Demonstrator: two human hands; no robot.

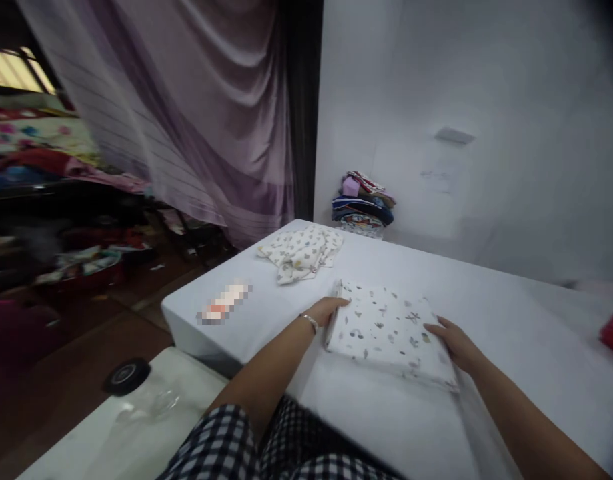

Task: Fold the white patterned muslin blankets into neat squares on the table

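A folded white cloth (386, 327) printed with small grey and brown figures lies flat in front of me. My left hand (327, 311) grips its left edge, thumb on top and the other fingers mostly hidden. At the right edge, my right hand (453, 341) holds the cloth with the thumb over the top; its fingertips are partly hidden by the side. Farther back on the left is a crumpled white cloth (306, 252) with a similar small print, touched by neither hand.
The white-covered surface (526, 320) reaches toward the wall. A blurred-out pale item (225, 303) lies near its left edge. A stack of folded clothes (363, 203) stands at the far corner. Lower left, a clear bottle with a black lid (127, 377) rests on a pale surface. A purple curtain (226, 120) hangs behind.
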